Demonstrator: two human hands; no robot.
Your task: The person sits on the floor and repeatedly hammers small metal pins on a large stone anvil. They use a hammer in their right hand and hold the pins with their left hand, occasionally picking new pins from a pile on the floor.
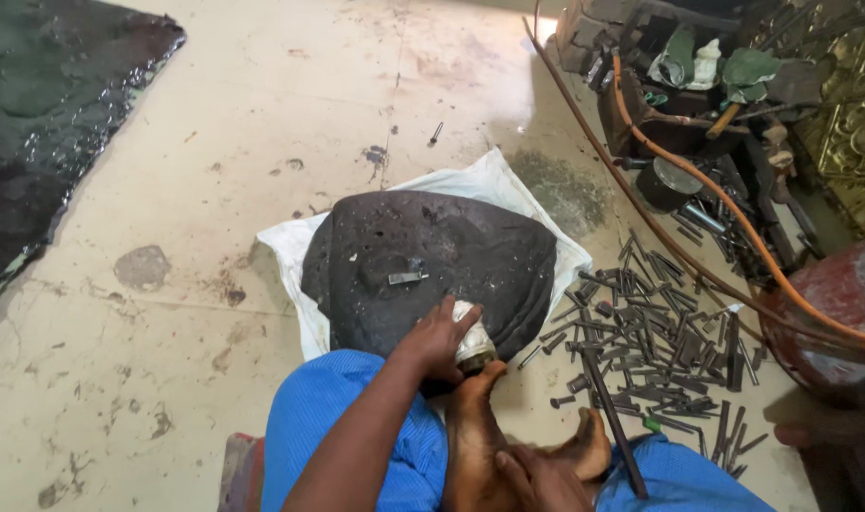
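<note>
My left hand (437, 337) grips a small whitish, rounded object with a metal end (474, 346) at the near edge of a black domed mound (451, 256). The toes of my foot (472, 408) press against that object from below. My right hand (538, 479) rests on the same foot near the ankle, fingers curled over it. A small grey metal piece (406, 277) lies on top of the mound. The mound sits on a white cloth (489, 180) spread on the floor. Blue fabric (323, 408) covers my legs.
Several dark metal punches (660, 332) lie scattered right of the mound, with a long rod (612, 417) by my other foot. An orange hose (698, 180) runs to a red cylinder (840, 303). Tool clutter (717, 85) fills the upper right; a dark sheet (44, 104) lies upper left.
</note>
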